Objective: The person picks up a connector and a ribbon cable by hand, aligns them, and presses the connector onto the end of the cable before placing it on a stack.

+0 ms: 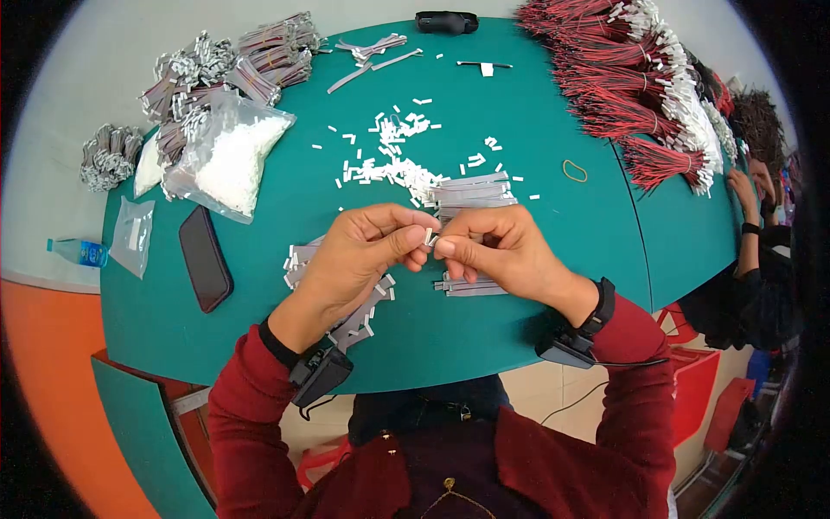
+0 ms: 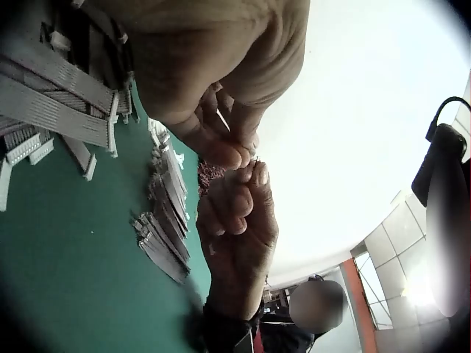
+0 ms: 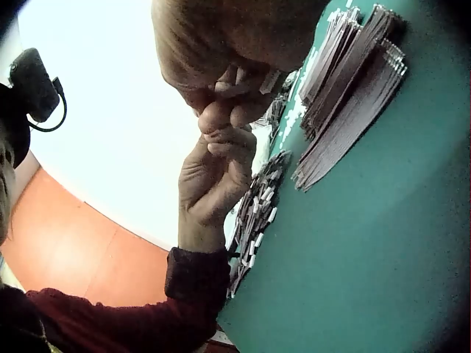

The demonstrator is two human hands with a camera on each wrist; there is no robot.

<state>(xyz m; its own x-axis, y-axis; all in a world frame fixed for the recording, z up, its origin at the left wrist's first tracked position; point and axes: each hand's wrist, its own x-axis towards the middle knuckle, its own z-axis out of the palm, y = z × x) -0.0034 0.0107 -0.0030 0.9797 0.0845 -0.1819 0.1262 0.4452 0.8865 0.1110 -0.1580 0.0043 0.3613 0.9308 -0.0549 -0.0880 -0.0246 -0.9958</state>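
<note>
In the head view, the left hand (image 1: 359, 255) pinches a small white connector (image 1: 428, 235) between thumb and forefinger. Fingertip to fingertip with it, the right hand (image 1: 506, 251) pinches the end of a grey ribbon cable, which those fingers mostly hide. Behind the right hand lies a stack of grey ribbon cables (image 1: 474, 189), and more cable ends (image 1: 471, 286) show below it. Ribbon cables with white connectors on their ends (image 1: 356, 327) lie under the left forearm. Loose white connectors (image 1: 402, 173) are scattered just beyond both hands.
A bag of white connectors (image 1: 233, 160), a phone (image 1: 206, 259) and a water bottle (image 1: 78, 252) are at left. Bundled grey cables (image 1: 194, 73) sit at the back left, red-black wire bundles (image 1: 614, 78) at the back right. A rubber band (image 1: 574, 171) lies on the green table (image 1: 553, 112). Another person's hands (image 1: 745, 190) show far right.
</note>
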